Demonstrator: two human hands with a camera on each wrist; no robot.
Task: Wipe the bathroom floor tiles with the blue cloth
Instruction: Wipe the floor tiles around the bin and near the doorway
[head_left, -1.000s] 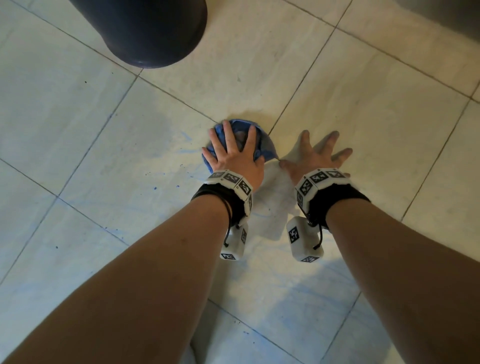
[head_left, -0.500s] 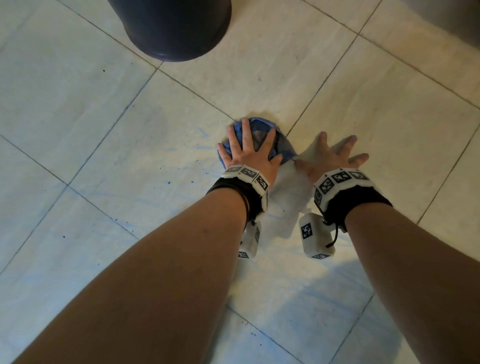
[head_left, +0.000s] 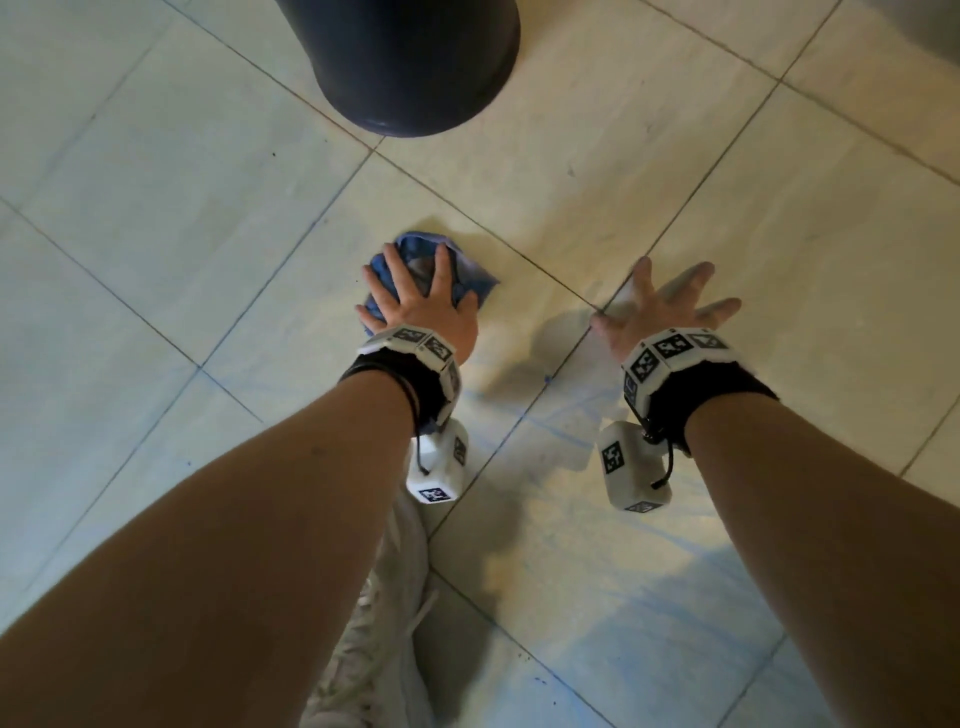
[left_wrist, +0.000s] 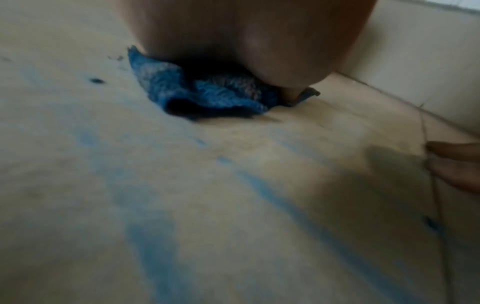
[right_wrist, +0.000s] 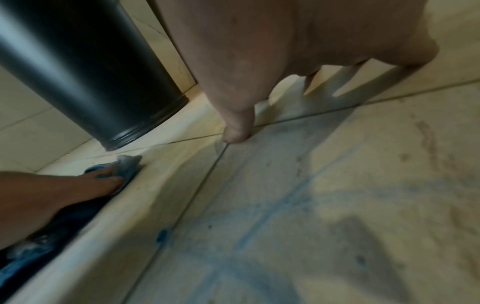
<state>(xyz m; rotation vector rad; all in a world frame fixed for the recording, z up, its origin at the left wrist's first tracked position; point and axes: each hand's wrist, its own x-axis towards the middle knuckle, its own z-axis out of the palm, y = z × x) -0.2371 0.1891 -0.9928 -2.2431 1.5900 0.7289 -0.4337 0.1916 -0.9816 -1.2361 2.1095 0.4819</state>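
Blue cloth (head_left: 470, 280) under flat left hand (head_left: 421, 306), right hand (head_left: 660, 312) splayed

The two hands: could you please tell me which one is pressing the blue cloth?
The left hand, spread on the blue cloth. The right hand lies spread on bare tile beside it.

— Any words, brands or numbers to read here?

— None. The only signs are black-and-white square code markers, which carry no letters or digits. They sit on the left wristband (head_left: 423, 343), the right wristband (head_left: 670, 351), and the white camera blocks hanging under the left wrist (head_left: 439, 467) and the right wrist (head_left: 626, 465).

— And the dark bin at the far side?

— The bin (head_left: 410, 62) shows no label.
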